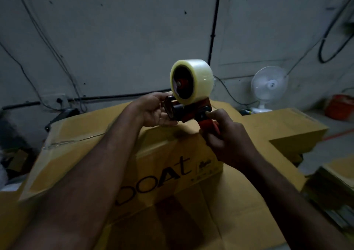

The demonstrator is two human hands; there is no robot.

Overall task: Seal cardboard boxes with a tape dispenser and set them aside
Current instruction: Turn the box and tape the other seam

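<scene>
A red tape dispenser (pixel 191 110) with a roll of clear tape (pixel 193 79) is held up in the air above a brown cardboard box (pixel 172 165) printed with large black letters. My right hand (pixel 224 135) grips the dispenser's red handle from below right. At the dispenser's front end, my left hand (pixel 153 112) has its fingers around the black roller part, the thumb on top. The box's near flaps lie open toward me.
A larger sealed carton (pixel 76 135) lies behind and left of the box, with more flat cartons (pixel 287 127) on the right. A white fan (pixel 269 87) stands by the grey wall. Cables run along the wall. An orange object (pixel 341 106) sits far right.
</scene>
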